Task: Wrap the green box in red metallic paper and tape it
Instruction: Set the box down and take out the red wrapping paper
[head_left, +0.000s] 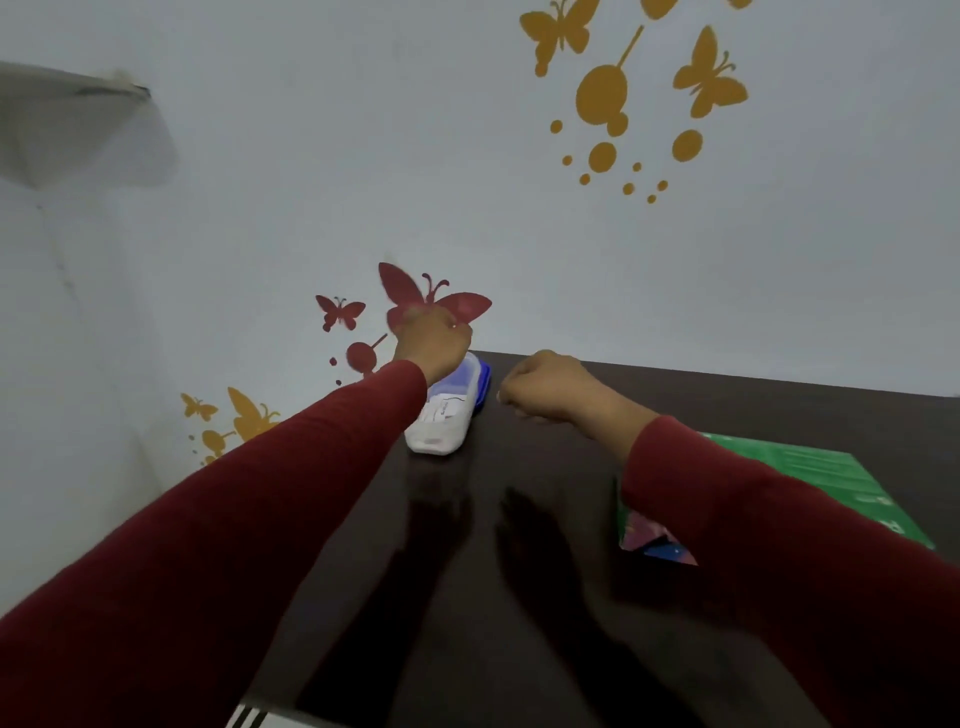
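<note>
Both arms stretched forward over a dark glossy table (467, 545), sleeves dark red. Left hand (431, 338) curled into a loose fist at the far edge of the table, knuckles up, resting on or just above the top of a clear plastic container (441, 415) with a blue lid (whether the fingers actually grip anything cannot be told, since they are turned away from the camera). Container directly under and just nearer than that hand, lying tilted, a white label on its side. Right hand (545, 384) just to the right of the container, apart from it, fingers curled under, nothing visible in its grasp. Green box (831, 478) lying flat on the table, nearer than the right hand and to its right, partly hidden by the right forearm. Something pink and blue (654, 540) showing at the box's near corner, beneath the sleeve, too blurred to identify. Beyond both hands, a pale wall (311, 182) with red and yellow butterfly stickers.
</note>
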